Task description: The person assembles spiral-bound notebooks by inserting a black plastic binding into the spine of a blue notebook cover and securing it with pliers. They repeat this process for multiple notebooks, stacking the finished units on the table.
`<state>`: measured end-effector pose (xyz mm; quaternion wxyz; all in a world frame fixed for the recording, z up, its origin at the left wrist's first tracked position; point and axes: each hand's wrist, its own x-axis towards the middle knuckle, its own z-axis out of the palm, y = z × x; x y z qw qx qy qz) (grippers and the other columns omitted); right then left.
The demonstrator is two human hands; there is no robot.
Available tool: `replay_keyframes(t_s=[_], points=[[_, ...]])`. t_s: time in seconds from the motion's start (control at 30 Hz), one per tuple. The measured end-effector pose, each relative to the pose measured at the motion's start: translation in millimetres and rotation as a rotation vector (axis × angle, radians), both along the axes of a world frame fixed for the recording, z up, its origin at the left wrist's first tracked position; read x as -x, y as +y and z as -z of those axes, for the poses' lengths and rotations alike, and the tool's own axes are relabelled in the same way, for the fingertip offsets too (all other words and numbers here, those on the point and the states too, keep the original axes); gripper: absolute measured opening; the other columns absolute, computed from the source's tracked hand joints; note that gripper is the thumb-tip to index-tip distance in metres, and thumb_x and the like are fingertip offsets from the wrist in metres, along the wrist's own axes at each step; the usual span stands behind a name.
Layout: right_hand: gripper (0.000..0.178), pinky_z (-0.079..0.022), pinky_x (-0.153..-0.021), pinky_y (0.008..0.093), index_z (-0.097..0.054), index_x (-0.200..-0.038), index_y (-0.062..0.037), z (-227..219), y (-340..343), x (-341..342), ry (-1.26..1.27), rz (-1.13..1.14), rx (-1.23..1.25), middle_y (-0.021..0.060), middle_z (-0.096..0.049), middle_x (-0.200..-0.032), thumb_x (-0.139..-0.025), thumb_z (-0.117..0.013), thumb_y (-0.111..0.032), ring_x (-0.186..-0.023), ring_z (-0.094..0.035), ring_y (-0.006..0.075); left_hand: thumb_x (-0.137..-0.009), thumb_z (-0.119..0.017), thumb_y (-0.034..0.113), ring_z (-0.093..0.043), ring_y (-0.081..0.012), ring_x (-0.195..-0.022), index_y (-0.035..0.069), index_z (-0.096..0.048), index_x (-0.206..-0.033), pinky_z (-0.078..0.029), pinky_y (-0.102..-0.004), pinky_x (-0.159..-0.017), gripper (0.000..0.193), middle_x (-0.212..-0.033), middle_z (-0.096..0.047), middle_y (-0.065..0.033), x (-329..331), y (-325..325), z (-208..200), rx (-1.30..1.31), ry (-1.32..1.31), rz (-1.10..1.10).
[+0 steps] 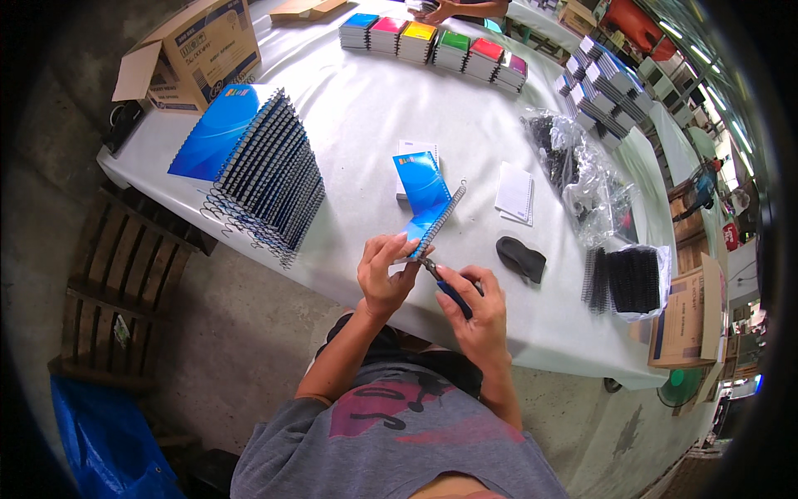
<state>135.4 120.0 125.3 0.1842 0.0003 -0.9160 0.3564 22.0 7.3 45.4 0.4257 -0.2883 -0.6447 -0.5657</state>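
Observation:
A small blue-covered spiral notebook (pixel 422 185) is held over the near part of the table, its cover bent. My left hand (pixel 386 274) grips its lower end, fingers closed. A wire coil (pixel 444 218) runs along the notebook's right edge and sticks out past its far end. In my right hand (pixel 480 320) is a pair of pliers (pixel 454 294) with dark blue handles, fingers wrapped round them. The jaws touch or nearly touch the coil's near end; the exact contact is too small to tell. Behind the notebook lies a stack of white pages (pixel 417 148).
A tall stack of coiled blue notebooks (pixel 270 175) stands left, beside a cardboard box (pixel 195 62). Colourful notebook piles (pixel 416 40) line the far side. Rightward are loose white pads (pixel 515 193), a black pouch-like thing (pixel 521 258), clear plastic (pixel 586 187) and black coils (pixel 633 279).

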Motion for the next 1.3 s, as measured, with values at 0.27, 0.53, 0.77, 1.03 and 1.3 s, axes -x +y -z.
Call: replay_keyframes(t_s=[0.27,0.53,0.77,1.03,1.3], points=[[0.034,-0.048,-0.067,0.0268,-0.050,-0.124,-0.0041,11,14,-3,-0.597,-0.276,1.392,0.0121,-0.059,-0.099,-0.095,-0.046,-0.023,-0.081,-0.058,0.0186,-0.060,-0.075,-0.009,-0.060,-0.0216,-0.072,0.003,-0.057,-0.097,-0.049,-0.0310,-0.062,0.043,-0.079,-0.062,-0.0080,-4,-4,0,0.097,0.027,-0.001],[0.037,-0.039,-0.090,0.0414,-0.051,-0.125,-0.0149,35,31,-14,-0.254,0.098,0.140,0.0145,-0.052,-0.110,-0.090,-0.052,-0.027,-0.103,-0.052,0.0281,-0.078,-0.069,-0.002,-0.055,-0.0123,-0.079,0.003,-0.028,-0.132,-0.048,-0.0233,-0.071,0.068,-0.091,-0.058,-0.0085,-1,-2,-26,-0.403,-0.557,0.267],[0.039,-0.029,-0.097,0.0509,-0.054,-0.124,-0.0190,69,60,-35,-0.427,0.558,-0.478,0.0116,-0.046,-0.120,-0.087,-0.056,-0.030,-0.116,-0.044,0.0296,-0.092,-0.052,0.007,-0.056,-0.0090,-0.085,0.006,-0.027,-0.134,-0.047,-0.0208,-0.075,0.048,-0.098,-0.059,-0.0099,1,-23,-43,-0.689,-0.779,0.505],[0.051,-0.042,-0.091,0.0289,-0.045,-0.122,0.0042,4,6,32,0.241,-0.220,1.112,0.0107,-0.056,-0.115,-0.076,-0.068,0.003,-0.103,-0.054,0.0166,-0.090,-0.048,0.000,-0.056,-0.0173,-0.098,0.005,-0.029,-0.125,-0.046,-0.0287,-0.086,0.040,-0.109,-0.055,-0.0165,-32,-56,-97,-0.353,-0.402,0.458],[0.052,-0.051,-0.083,0.0277,-0.044,-0.126,0.0036,-113,-51,151,0.283,-0.507,1.216,0.0175,-0.057,-0.114,-0.079,-0.066,-0.001,-0.098,-0.059,0.0194,-0.090,-0.054,0.024,-0.036,-0.0242,-0.127,0.006,-0.036,-0.130,-0.031,-0.0400,-0.102,0.047,-0.131,-0.042,-0.0158,-2,-148,-143,-0.318,-0.027,-0.393]])
